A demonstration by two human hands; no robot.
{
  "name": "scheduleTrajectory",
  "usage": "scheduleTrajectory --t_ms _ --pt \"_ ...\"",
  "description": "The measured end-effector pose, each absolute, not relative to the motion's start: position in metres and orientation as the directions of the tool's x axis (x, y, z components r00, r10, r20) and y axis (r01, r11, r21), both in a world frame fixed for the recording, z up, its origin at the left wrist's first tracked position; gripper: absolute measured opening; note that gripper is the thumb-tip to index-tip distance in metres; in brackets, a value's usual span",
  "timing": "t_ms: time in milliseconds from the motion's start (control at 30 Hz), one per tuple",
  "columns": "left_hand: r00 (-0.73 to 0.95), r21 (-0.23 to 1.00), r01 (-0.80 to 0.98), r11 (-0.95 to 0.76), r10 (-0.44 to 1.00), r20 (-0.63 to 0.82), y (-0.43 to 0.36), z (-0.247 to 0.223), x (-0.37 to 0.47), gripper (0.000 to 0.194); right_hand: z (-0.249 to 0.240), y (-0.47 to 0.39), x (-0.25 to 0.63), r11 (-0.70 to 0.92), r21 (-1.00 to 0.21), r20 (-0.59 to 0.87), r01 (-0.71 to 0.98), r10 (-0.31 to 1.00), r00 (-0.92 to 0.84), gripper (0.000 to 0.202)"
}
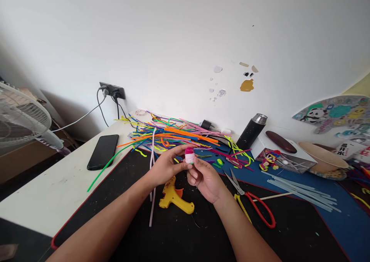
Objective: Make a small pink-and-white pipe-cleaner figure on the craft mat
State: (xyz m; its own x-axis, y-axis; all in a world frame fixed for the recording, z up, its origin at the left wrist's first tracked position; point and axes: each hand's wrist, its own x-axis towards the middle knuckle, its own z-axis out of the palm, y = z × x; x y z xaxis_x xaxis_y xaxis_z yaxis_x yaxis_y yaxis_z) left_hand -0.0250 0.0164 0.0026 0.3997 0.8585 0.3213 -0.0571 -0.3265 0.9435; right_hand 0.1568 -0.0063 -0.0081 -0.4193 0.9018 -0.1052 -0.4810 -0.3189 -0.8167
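Observation:
A small pink and white pipe-cleaner piece [189, 157], darker pink at its top, is held up between both hands above the black mat [133, 239]. The fingers of my left hand [170, 165] grip it from the left. From the right, my right hand [205, 179] pinches it with thumb and curled fingers. Just below the hands lies a yellow hot glue gun [176, 198] with an orange trigger. Pale lilac pipe cleaners [152, 204] lie left of the glue gun. To the right, red-handled scissors [254, 200] rest with their blades apart.
Many coloured pipe cleaners [173, 133] are heaped along the wall. A phone [102, 152] lies at left, near a fan [23, 115]. At right are a black flask [251, 131], a small colourful figurine [270, 161], glue sticks [303, 190] and a tissue box [285, 154].

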Motion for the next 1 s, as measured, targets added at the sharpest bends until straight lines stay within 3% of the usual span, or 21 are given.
scheduleTrajectory --t_ms 367,500,667,1000 --pt "0.423 0.953 -0.019 -0.303 0.861 0.283 0.013 0.005 -0.023 0.058 -0.008 -0.005 0.156 -0.321 -0.798 -0.117 -0.510 0.913 -0.391 0.048" --pt "0.511 0.962 -0.128 -0.241 0.815 0.273 0.012 0.010 -0.024 0.066 -0.008 -0.004 0.156 -0.309 -0.796 -0.118 -0.521 0.923 -0.367 0.048" --pt "0.520 0.951 -0.286 -0.116 0.815 0.256 0.009 0.015 -0.022 0.049 -0.006 -0.005 0.157 -0.288 -0.817 -0.090 -0.500 0.920 -0.382 0.048" --pt "0.485 0.957 -0.263 -0.121 0.841 0.240 0.013 -0.002 -0.019 0.048 -0.010 -0.003 0.157 -0.282 -0.829 -0.108 -0.483 0.928 -0.357 0.040"
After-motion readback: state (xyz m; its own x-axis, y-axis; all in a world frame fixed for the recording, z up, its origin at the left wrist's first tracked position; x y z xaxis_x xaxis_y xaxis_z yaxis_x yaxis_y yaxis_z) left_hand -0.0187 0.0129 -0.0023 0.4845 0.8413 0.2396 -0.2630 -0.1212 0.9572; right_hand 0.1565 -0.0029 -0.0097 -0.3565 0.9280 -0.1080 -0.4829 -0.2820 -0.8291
